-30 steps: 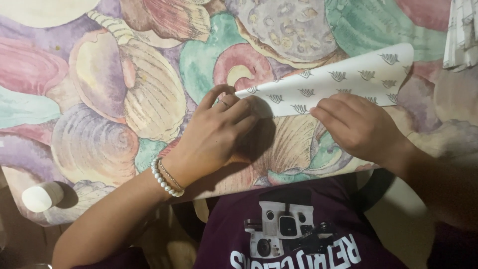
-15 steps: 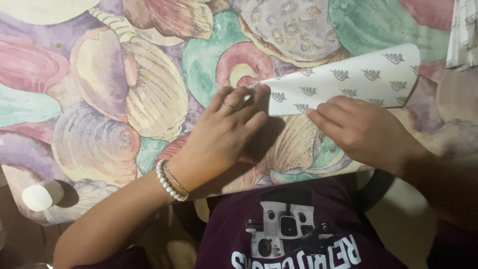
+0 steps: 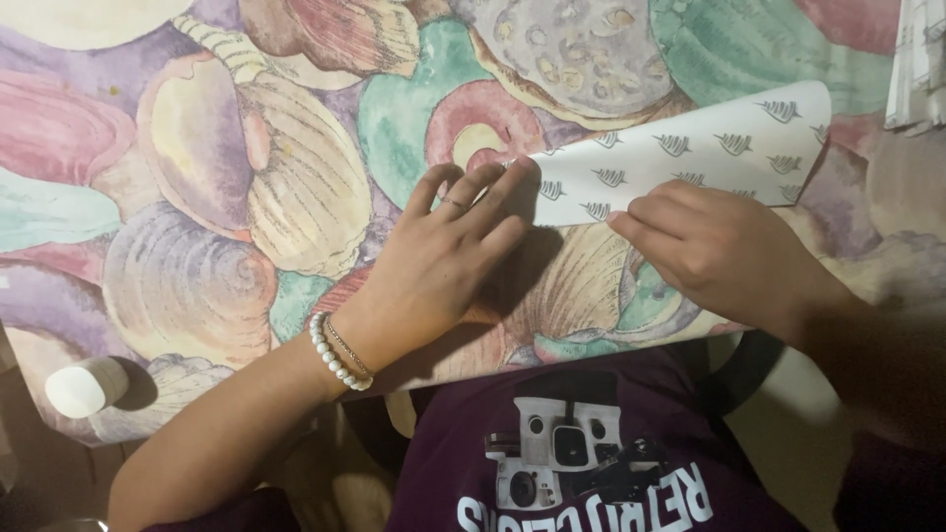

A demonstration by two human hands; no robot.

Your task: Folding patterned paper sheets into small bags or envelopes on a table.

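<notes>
Folded sheet of white paper (image 3: 680, 158) with small grey leaf-like print, lying flat on counter (image 3: 197, 197) under seashell-pattern cloth in pastel colours; long straight folded edge toward the wearer, curved corner at upper right, pointed end at left. Left hand (image 3: 443, 261): palm down, fingers (image 3: 483, 192) spread and extended, tips resting on the pointed left end of the sheet, pressing rather than gripping; nothing enclosed. Thin ring on one finger; pearl bracelet (image 3: 340, 355) plus fine chain at wrist. Right hand (image 3: 719, 246): palm down, fingers bunched and slightly curled, tips on lower edge of sheet near its middle; flat pressure, no pinch visible, nothing held. Change against the frames of a second and half a second ago: left hand shifted from a closed, covering position over the sheet's left tip to an opened, fanned position, exposing more of the pointed corner; right hand hardly displaced, fingertips slightly further left along the same edge; sheet itself in almost the same spot. Reading, as judgement: crease along lower edge being flattened, left tip now pinned rather than formed. Also present: white cylindrical object (image 3: 84, 386) at lower left counter edge, well apart from both hands; striped cloth or paper (image 3: 921, 59) at upper right corner, partly cut off; dark maroon printed shirt (image 3: 581, 443) below.
</notes>
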